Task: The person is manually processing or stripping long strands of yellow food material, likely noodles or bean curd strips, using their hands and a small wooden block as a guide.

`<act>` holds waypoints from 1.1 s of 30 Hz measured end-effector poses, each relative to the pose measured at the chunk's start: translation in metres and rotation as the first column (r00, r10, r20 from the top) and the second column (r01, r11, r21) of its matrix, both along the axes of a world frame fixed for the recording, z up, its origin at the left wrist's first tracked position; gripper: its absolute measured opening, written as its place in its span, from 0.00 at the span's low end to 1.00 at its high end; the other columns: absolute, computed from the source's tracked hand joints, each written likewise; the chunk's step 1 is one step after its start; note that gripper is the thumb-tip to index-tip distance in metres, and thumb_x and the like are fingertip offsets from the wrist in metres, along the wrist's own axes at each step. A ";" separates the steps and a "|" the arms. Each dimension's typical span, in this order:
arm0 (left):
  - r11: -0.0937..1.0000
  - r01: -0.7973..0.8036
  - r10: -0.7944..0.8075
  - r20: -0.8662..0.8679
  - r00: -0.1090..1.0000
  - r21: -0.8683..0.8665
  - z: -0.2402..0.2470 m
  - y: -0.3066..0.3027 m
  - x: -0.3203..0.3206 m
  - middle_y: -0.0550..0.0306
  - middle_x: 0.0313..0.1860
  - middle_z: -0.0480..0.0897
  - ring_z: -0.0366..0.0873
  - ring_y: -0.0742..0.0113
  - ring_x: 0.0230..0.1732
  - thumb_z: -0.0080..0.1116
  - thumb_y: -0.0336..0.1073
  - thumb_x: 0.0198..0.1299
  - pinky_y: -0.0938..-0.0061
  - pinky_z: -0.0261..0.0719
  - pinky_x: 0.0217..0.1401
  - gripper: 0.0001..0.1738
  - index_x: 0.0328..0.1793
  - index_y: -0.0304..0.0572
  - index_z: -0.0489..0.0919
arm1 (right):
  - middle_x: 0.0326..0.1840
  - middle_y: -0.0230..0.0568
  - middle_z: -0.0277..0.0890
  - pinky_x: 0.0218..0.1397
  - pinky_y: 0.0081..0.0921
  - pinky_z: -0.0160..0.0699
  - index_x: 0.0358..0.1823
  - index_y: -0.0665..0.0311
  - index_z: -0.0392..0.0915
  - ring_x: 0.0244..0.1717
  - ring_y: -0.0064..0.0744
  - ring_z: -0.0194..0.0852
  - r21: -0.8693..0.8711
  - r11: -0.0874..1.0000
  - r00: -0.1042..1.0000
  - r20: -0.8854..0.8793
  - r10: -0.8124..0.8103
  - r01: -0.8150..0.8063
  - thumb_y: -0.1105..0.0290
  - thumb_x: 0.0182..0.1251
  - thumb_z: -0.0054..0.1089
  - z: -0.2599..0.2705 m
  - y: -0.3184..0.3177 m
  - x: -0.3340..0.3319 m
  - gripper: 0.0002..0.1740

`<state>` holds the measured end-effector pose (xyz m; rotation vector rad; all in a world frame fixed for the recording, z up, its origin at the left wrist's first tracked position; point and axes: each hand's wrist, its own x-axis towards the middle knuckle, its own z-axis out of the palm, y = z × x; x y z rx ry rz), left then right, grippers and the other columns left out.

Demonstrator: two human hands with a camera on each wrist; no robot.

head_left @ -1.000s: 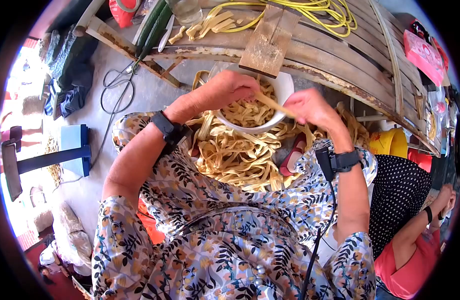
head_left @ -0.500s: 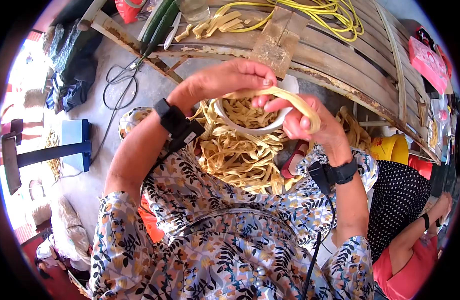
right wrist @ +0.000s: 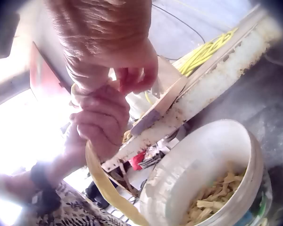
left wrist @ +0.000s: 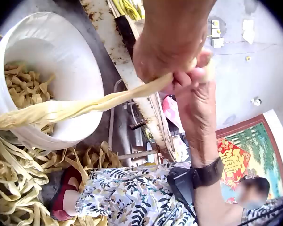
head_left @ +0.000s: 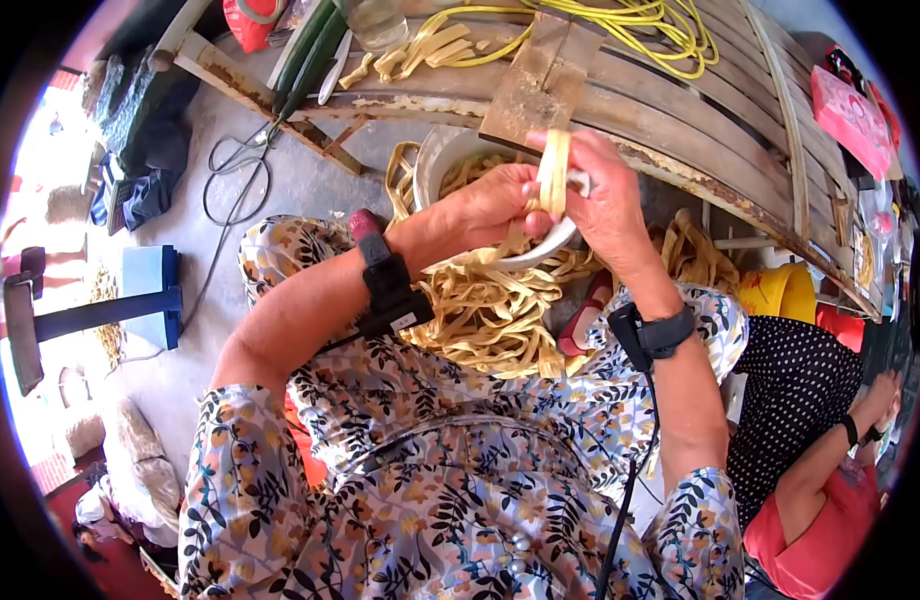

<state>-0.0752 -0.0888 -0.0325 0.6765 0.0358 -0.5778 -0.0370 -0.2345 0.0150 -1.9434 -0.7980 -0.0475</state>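
Observation:
A long, flat, pale-yellow plant strip (head_left: 554, 178) is folded over between the two hands, just above a white bucket (head_left: 429, 165). My left hand (head_left: 492, 205) grips it, fingers curled, and a tail of the strip (left wrist: 96, 103) hangs down past the bucket in the left wrist view. My right hand (head_left: 608, 200) pinches the folded part, its fingers close against the left hand's. In the right wrist view, the right hand (right wrist: 106, 42) covers part of the left hand (right wrist: 101, 115). Inside the bucket lie short yellow pieces (left wrist: 26, 87).
A heap of long yellow strips (head_left: 495, 320) lies on the floor between the knees. Beyond the bucket stands a slatted bench (head_left: 670, 120) with a rusty edge, bearing a wooden board (head_left: 535, 95), yellow hose (head_left: 670, 35) and cucumbers (head_left: 310, 55). Another person (head_left: 820, 510) sits at right.
The strip first stretched between the hands, then curved over the right hand. Now the hands are together with it folded upright between them. The left hand has moved lower, nearer the body.

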 end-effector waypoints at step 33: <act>0.972 0.115 -0.130 0.061 0.990 0.204 0.018 0.037 0.005 0.74 0.16 0.60 0.48 0.86 0.13 0.46 0.40 0.64 0.89 0.45 0.14 0.12 0.36 0.38 0.74 | 0.33 0.30 0.76 0.40 0.16 0.76 0.46 0.66 0.75 0.37 0.19 0.73 0.371 0.890 0.612 -0.778 0.142 0.264 0.65 0.56 0.62 0.000 -0.022 0.016 0.18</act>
